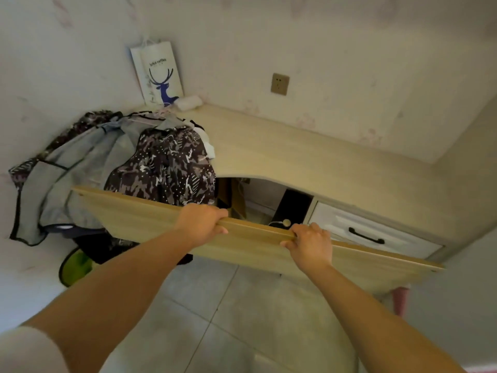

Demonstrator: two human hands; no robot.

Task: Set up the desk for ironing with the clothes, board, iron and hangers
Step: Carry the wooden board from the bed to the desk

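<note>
A home room is indicated by pale patterned wallpaper (349,49), a built-in light wooden corner tabletop (309,154), heaped patterned clothes (166,162) and a white drawer (371,232).

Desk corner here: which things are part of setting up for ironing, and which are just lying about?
Part of the job:
- long light wooden board, gripped along its top edge by the left hand and right hand
- heap of grey and dark patterned clothes
- pale wooden desk

Lying about:
- white paper bag with blue deer
- small white roll
- green round thing on the floor
</note>
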